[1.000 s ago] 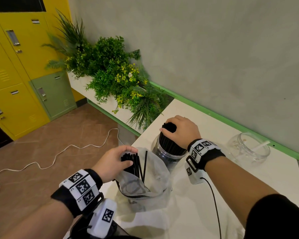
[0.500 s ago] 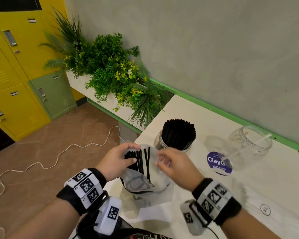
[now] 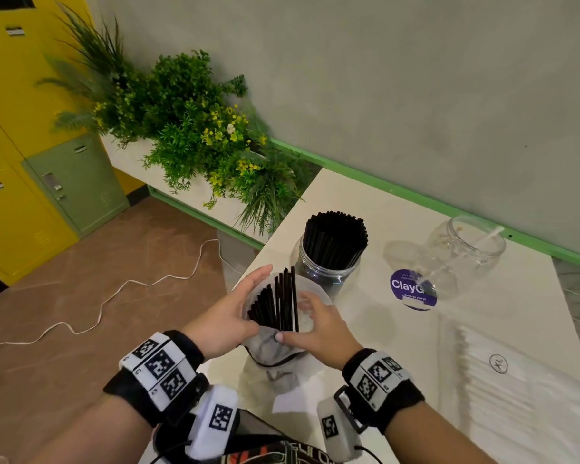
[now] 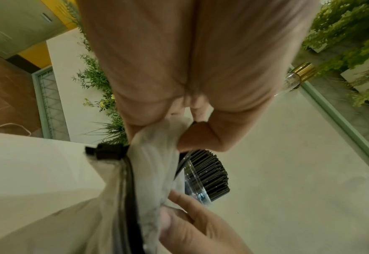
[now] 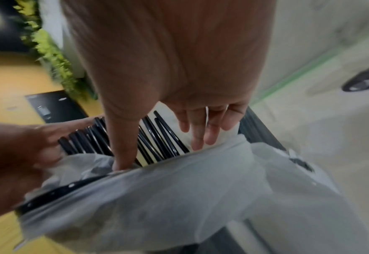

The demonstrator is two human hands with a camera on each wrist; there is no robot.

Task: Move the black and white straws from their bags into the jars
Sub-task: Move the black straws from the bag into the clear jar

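Note:
A translucent white bag stands at the table's near left edge with black straws fanning out of its mouth. My left hand grips the bag's left side, fingers curled round it. My right hand is at the bag's mouth, with the straws between its thumb and fingers. Just behind the bag stands a clear jar packed with black straws. Farther right, a second clear jar holds one white straw. A flat bag of white straws lies at the right.
A clear lid with a purple sticker lies between the two jars. Green plants crowd the table's far left corner. The table's left edge drops to a brown floor with a white cable. A grey wall backs the table.
My right hand left the top of the black-straw jar and came back to the bag's mouth. The straws now stick higher out of the bag, held between both hands.

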